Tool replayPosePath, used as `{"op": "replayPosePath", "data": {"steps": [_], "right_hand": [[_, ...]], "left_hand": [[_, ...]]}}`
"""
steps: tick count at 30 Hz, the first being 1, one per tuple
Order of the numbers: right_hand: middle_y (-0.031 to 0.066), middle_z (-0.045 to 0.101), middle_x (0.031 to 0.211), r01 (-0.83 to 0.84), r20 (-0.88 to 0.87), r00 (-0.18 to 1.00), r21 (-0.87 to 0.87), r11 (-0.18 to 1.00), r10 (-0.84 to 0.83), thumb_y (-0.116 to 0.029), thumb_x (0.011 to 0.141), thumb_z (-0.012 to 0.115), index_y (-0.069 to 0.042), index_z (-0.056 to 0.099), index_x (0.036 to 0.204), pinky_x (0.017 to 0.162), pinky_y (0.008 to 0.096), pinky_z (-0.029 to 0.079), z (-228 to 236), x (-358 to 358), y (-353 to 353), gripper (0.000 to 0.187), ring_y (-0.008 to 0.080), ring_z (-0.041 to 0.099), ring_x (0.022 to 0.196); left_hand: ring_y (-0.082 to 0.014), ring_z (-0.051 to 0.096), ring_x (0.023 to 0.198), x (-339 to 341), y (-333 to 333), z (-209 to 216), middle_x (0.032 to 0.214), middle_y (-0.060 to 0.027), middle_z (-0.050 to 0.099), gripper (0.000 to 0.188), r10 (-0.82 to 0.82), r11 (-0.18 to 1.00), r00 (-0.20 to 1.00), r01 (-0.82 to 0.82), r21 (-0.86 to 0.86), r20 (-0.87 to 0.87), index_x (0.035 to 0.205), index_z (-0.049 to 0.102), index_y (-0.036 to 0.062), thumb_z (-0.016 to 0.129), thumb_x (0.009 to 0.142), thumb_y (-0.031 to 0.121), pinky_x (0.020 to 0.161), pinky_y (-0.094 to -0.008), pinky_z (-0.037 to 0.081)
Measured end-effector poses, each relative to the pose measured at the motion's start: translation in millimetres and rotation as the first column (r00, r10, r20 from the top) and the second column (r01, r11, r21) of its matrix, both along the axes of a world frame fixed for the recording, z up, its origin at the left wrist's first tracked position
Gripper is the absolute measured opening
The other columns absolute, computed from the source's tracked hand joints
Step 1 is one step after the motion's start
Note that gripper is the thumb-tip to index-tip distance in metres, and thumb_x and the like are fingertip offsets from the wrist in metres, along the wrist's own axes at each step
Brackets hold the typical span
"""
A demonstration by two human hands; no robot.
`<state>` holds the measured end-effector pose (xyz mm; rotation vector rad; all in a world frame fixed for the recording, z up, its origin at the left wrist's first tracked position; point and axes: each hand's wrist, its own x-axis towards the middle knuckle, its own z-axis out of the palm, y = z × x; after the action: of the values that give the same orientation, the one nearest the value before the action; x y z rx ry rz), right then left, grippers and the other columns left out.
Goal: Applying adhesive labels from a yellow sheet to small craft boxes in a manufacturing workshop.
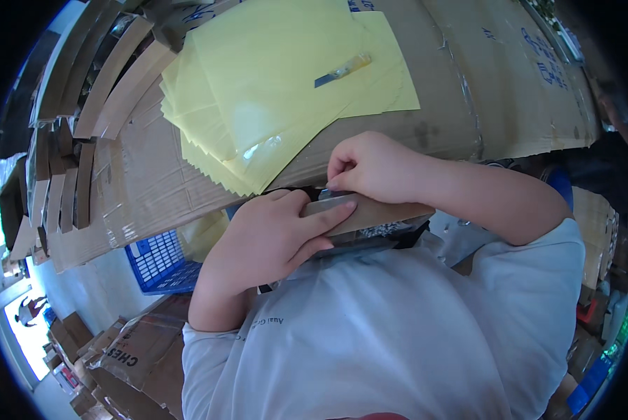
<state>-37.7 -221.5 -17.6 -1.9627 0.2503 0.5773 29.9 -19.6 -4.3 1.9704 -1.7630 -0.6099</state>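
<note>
A small brown cardboard box [391, 214] rests against my shirt at the table's near edge, its side showing a dark printed patch. My left hand [272, 234] grips it from the left, with fingers stretched over its top. At the box's far edge my right hand [377, 168] is closed in a pinch. A small shiny bit shows under those fingertips, too little to name. Beyond both hands, yellow sheets [272, 77] lie fanned out in a stack. On top of them rests a utility knife [342, 70] with a clear yellowish handle and its blade out.
Flattened cardboard [153, 175] covers the table. Cardboard pieces [118, 84] stand stacked at the far left. Below the table's left edge is a blue plastic basket [163, 262]. Large cartons [142, 353] stand on the floor at the lower left.
</note>
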Motion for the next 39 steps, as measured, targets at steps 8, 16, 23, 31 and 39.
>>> {"op": "replayPosePath", "data": {"steps": [8,16,23,31,39], "right_hand": [[0.0139,0.067,0.081,-0.541,-0.101,0.841,-0.184,0.820,0.532,-0.023,0.077,0.067,-0.005,0.069,0.086,0.069,0.0387,0.050,17,4,6,0.020,0.0280,0.065,0.078],[0.0116,0.060,0.088,0.193,0.670,0.646,-0.606,0.772,0.364,-0.022,0.076,0.071,-0.004,0.061,0.086,0.072,0.0364,0.048,-2,63,-70,0.023,0.0295,0.059,0.085],[0.0086,0.058,0.081,0.070,0.354,0.923,-0.543,0.837,0.152,-0.012,0.079,0.069,-0.002,0.057,0.085,0.069,0.0314,0.046,-23,88,-105,0.016,0.0200,0.055,0.076],[-0.0007,0.058,0.076,0.266,0.423,0.873,0.003,0.964,-0.242,-0.010,0.088,0.061,0.002,0.060,0.092,0.064,0.0242,0.042,-25,72,-133,0.013,0.0069,0.051,0.072],[0.0078,0.057,0.079,0.226,0.497,0.860,-0.161,0.961,-0.119,-0.005,0.086,0.059,0.000,0.062,0.092,0.071,0.0289,0.044,-27,66,-144,0.009,0.0172,0.055,0.076]], "left_hand": [[-0.0297,0.058,0.068,-5,23,-1,0.080,-0.0116,0.060,0.063,0.006,0.990,0.997,-0.017,-0.140,-0.081,0.120,0.057,0.0031,0.071,0.074,0.043,0.062,-0.0375,0.046],[-0.0186,0.059,0.097,-26,87,-94,0.113,-0.0133,0.056,0.056,0.341,0.877,0.662,-0.480,-0.027,-0.668,0.124,0.041,-0.0008,0.073,0.080,0.013,0.086,-0.0334,0.046],[-0.0213,0.063,0.085,17,97,-60,0.088,-0.0123,0.065,0.042,0.555,0.832,0.585,-0.380,0.404,-0.591,0.115,0.055,-0.0010,0.066,0.086,0.028,0.078,-0.0346,0.050],[-0.0212,0.060,0.102,124,-19,-5,0.106,-0.0140,0.063,0.033,0.161,0.797,0.683,-0.515,-0.314,-0.713,0.128,0.048,-0.0014,0.039,0.100,0.013,0.094,-0.0325,0.045],[-0.0370,0.038,0.130,123,-101,-54,0.133,-0.0142,0.049,0.032,0.165,0.957,0.938,-0.078,-0.280,0.304,0.117,0.059,0.0089,0.056,0.089,0.025,0.108,-0.0506,0.028]]}}
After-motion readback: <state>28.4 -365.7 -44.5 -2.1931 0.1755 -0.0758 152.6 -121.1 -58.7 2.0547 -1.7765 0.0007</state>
